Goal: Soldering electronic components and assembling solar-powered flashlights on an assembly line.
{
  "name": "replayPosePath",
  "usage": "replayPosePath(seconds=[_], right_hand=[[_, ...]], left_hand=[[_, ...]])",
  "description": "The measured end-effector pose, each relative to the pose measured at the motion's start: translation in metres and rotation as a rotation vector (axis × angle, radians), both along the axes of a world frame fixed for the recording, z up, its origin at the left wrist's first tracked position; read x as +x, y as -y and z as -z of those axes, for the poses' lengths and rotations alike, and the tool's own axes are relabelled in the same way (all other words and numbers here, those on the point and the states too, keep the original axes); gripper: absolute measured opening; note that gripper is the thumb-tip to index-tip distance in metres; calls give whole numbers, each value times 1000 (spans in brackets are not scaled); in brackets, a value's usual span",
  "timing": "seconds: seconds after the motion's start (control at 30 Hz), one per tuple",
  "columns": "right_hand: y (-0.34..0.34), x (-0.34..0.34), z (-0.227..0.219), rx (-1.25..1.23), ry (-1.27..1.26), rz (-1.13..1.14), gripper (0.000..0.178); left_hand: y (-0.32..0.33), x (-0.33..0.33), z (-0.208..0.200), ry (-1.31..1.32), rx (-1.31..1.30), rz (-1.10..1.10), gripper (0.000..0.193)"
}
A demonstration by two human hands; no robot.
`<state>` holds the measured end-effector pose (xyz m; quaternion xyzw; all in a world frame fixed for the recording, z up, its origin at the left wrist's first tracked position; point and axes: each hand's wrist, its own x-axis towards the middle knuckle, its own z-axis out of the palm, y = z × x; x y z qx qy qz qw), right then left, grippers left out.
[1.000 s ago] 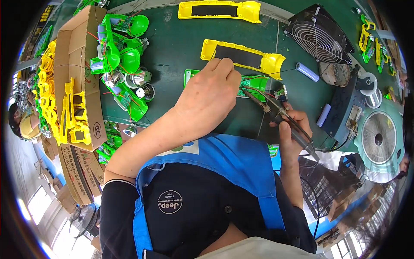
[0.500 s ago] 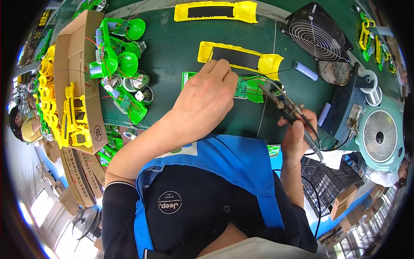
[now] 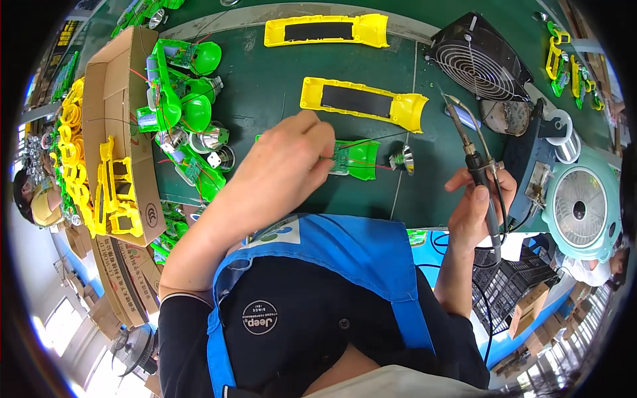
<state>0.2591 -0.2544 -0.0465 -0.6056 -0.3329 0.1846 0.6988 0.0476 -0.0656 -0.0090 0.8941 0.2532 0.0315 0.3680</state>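
My left hand point(image 3: 285, 156) lies over a green plastic housing point(image 3: 361, 172), its fingers curled together. Its fingertips are hidden, so I cannot see what they pinch. Beyond the fingers shows a green circuit board point(image 3: 342, 157) inside the housing. A red wire leads from the board to a small silver lamp reflector point(image 3: 407, 160) on the table, and a dark wire runs above it. My right hand point(image 3: 479, 204) is closed round the black handle of a soldering iron point(image 3: 476, 162). The iron's tip points up and away, apart from the board.
Yellow casings point(image 3: 361, 105) lie beyond the housing. At left, green lamp assemblies point(image 3: 179, 99) are piled beside a cardboard box point(image 3: 123, 93) with yellow parts. To the right stand a black fan point(image 3: 479, 60), a blue battery cell point(image 3: 463, 114), a solder spool point(image 3: 563, 132) and a pale green fan point(image 3: 578, 211).
My right hand has drawn the soldering iron rightward, away from the board. The left hand and the green housing have shifted left, and the reflector now shows in full.
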Motion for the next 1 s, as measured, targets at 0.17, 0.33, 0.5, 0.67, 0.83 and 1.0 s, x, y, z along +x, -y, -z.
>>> replayPosePath(seconds=[0.17, 0.33, 0.5, 0.67, 0.83, 1.0], right_hand=[[-32, -1, 5, -37, 119, -105, 32], [-76, -8, 15, -22, 159, -140, 29], [-93, -10, 33, -108, 371, -307, 27], [-63, -7, 29, -68, 236, -321, 26], [-55, 0, 10, -152, -60, -248, 24], [-64, 11, 11, -337, -321, -336, 19]], left_hand=[[5, 53, 18, 400, 120, -2, 19], [-5, 48, 19, 384, -217, -97, 5], [-25, 9, 23, 331, -579, -354, 5], [-31, -1, 24, 130, -461, -371, 2], [-57, 16, 33, 268, 333, 76, 6], [-61, 27, 33, 92, 414, 210, 6]])
